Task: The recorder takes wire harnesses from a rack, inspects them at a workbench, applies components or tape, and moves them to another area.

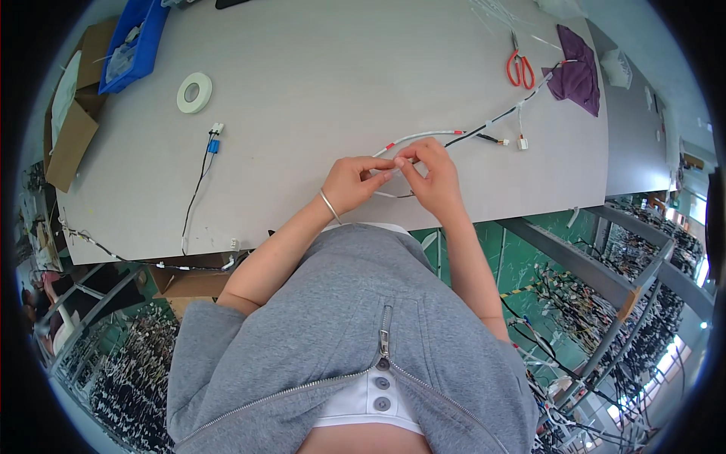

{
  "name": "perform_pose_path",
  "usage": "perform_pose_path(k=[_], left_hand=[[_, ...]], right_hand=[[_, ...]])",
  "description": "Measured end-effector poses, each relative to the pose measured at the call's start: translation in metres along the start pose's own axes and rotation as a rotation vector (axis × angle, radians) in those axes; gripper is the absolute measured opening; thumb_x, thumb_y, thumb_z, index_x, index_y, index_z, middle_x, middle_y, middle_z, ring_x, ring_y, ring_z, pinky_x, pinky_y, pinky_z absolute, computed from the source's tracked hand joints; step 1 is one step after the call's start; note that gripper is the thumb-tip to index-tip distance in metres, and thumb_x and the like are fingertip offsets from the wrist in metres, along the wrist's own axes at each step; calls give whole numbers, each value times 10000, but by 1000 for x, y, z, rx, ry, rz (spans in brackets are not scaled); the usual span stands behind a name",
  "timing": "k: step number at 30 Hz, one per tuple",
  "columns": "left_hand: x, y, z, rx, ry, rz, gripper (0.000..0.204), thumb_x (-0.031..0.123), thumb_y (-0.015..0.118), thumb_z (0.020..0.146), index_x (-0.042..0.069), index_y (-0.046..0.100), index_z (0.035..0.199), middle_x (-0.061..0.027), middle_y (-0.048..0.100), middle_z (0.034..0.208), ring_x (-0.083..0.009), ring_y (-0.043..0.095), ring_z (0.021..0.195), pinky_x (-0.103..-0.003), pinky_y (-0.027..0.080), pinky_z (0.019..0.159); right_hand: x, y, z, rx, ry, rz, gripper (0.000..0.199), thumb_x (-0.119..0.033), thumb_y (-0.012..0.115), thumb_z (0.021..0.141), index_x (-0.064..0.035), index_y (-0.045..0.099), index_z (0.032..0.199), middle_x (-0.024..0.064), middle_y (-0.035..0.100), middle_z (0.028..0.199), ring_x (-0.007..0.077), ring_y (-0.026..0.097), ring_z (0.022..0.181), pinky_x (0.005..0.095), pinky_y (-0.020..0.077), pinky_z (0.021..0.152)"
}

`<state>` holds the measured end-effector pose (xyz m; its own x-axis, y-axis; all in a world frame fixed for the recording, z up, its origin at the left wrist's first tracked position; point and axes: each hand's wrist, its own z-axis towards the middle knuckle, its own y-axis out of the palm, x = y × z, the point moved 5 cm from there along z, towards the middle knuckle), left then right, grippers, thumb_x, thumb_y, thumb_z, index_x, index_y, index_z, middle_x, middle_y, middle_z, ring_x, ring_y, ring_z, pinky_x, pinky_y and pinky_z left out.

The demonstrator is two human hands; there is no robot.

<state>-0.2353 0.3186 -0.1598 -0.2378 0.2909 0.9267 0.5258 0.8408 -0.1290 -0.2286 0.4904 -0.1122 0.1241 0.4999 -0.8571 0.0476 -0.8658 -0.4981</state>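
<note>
Both hands meet over the near edge of the table, fingertips pinched close together on a wire harness [479, 129]. My left hand [354, 181] has thumb and index finger closed on the white-sleeved part of it. From the other side, my right hand [432, 178] pinches the same part, its fingers almost touching the left ones. What lies between the fingertips is mostly covered. The harness runs off to the far right, with red bands on a white sleeve and small white connectors [522, 142] on short branches. Its far end reaches a purple cloth [576, 76].
Red-handled snips [520, 69] lie at the far right. A roll of white tape [194, 92] and a cable with white and blue connectors [214, 146] are at left. Beyond them stand a blue bin [136, 53] and a cardboard box [73, 144]. Wire bundles [136, 371] hang below the table.
</note>
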Motion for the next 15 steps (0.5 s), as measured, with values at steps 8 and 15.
perform_pose_path(k=[8, 15], left_hand=[[6, -3, 1, -113, -95, -134, 299, 211, 725, 929, 77, 732, 1196, 4, 741, 884, -32, 542, 620, -230, 476, 574], [15, 3, -2, 210, 336, 344, 277, 240, 728, 898, 75, 743, 1121, -83, 709, 803, -205, 632, 625, -338, 498, 587]], right_hand=[[-4, 1, 25, 26, -404, 0, 44, -80, 683, 894, -50, 665, 921, 48, 627, 891, 216, 630, 902, 503, 396, 1106], [8, 8, 32, -160, -278, 136, 75, -97, 646, 951, -27, 636, 975, 47, 662, 913, 149, 670, 819, 405, 468, 1021]])
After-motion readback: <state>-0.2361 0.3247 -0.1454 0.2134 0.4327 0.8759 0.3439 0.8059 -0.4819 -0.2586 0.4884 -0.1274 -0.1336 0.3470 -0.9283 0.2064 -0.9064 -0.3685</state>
